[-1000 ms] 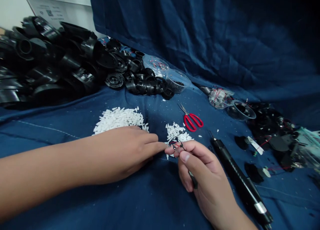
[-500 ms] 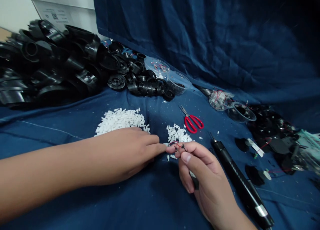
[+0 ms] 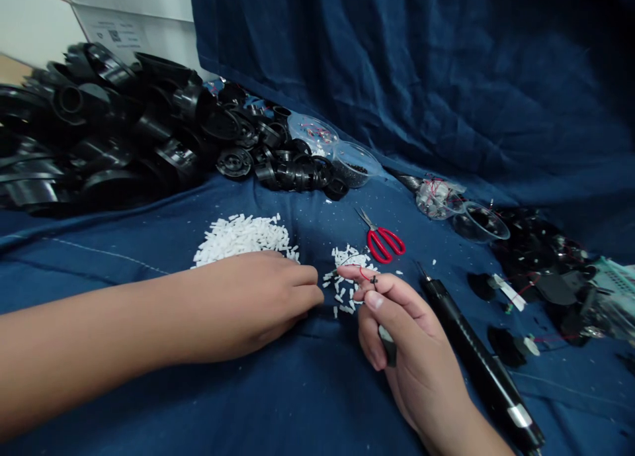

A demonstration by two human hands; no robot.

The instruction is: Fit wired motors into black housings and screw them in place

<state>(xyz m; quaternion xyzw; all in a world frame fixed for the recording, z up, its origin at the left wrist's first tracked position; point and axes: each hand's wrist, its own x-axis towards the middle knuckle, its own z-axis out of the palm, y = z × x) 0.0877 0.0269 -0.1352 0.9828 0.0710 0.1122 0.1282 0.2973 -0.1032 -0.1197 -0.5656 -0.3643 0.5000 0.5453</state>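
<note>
My right hand (image 3: 401, 323) pinches a thin red wire with a tiny black part (image 3: 371, 280) between thumb and fingers, and a small dark piece (image 3: 388, 345) sticks out below my thumb. My left hand (image 3: 253, 304) rests curled on the blue cloth (image 3: 278, 390), its fingertips a short gap from my right hand. It lies against a large heap of white plastic pieces (image 3: 244, 239). A smaller, looser pile of the same pieces (image 3: 344, 280) lies just beyond my right fingers. A black electric screwdriver (image 3: 476, 357) lies to the right of my right hand.
Red-handled scissors (image 3: 383, 242) lie beyond the small pile. Black moulded plastic parts (image 3: 124, 125) are heaped at the back left. Clear bowls (image 3: 313, 133) (image 3: 354, 165) (image 3: 480, 222) hold small parts, and wired black discs (image 3: 546, 284) lie at right.
My left hand has drawn back to the left, away from my right hand. My right hand has shifted slightly right, and more of the small white pile shows, looking more scattered.
</note>
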